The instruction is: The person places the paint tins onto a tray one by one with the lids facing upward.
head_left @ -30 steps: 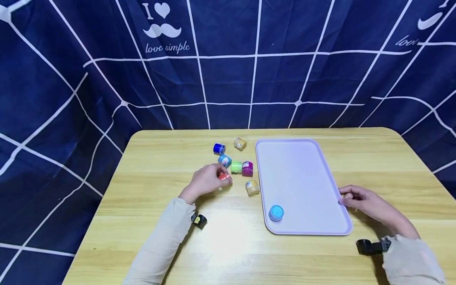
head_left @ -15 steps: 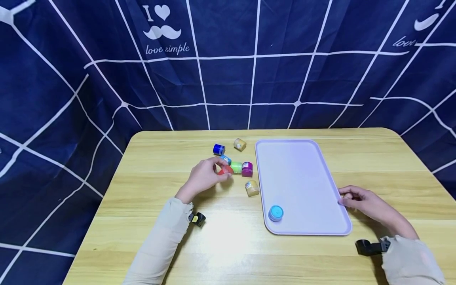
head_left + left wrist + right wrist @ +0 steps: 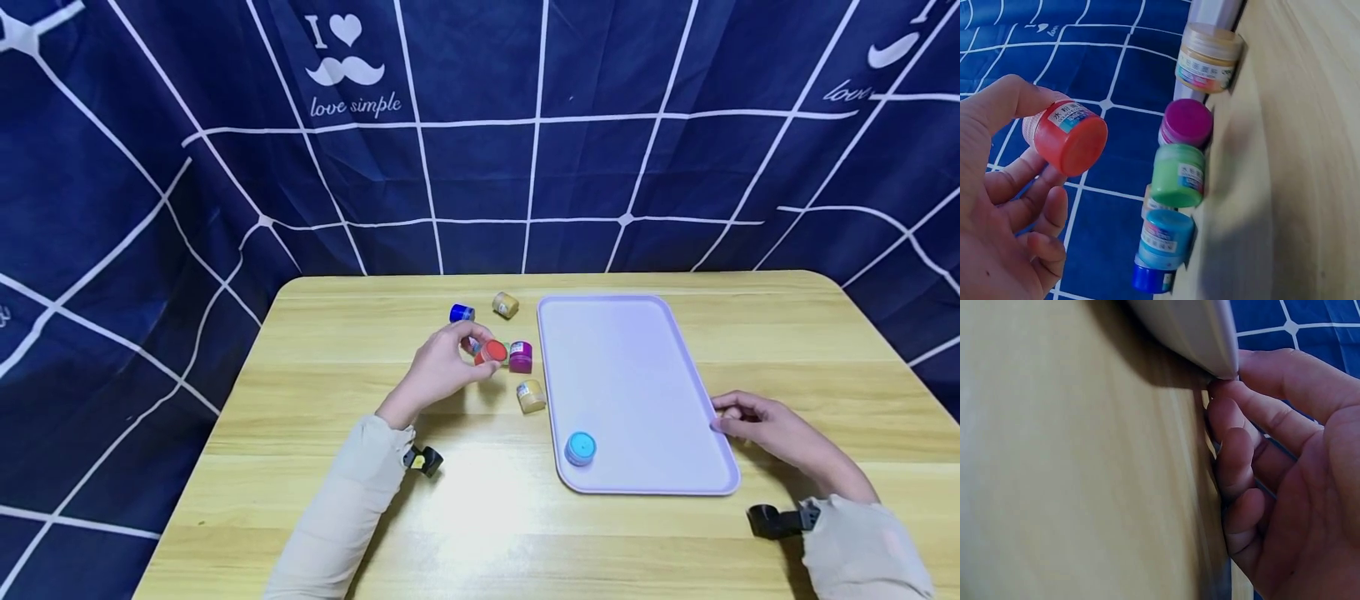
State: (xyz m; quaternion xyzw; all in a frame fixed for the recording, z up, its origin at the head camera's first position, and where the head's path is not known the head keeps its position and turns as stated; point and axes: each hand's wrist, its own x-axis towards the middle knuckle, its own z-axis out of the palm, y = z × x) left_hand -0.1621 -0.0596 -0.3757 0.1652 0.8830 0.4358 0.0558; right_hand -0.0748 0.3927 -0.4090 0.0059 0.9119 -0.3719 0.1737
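Your left grip (image 3: 441, 365) has shifted rightward, pinching the round red plastic jar (image 3: 1079, 140) labelled "水粉"; your right grip (image 3: 776, 427) pinches the lavender rectangular tray (image 3: 637, 375).

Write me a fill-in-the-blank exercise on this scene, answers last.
The jar in the left hand is ____.
In the head view, the right hand holds the ____ edge of the tray.
The upright jar on the tray is light ____.
In the left wrist view, the green jar sits between a light-blue jar and a ____ one.

Missing words: red; right; blue; purple.
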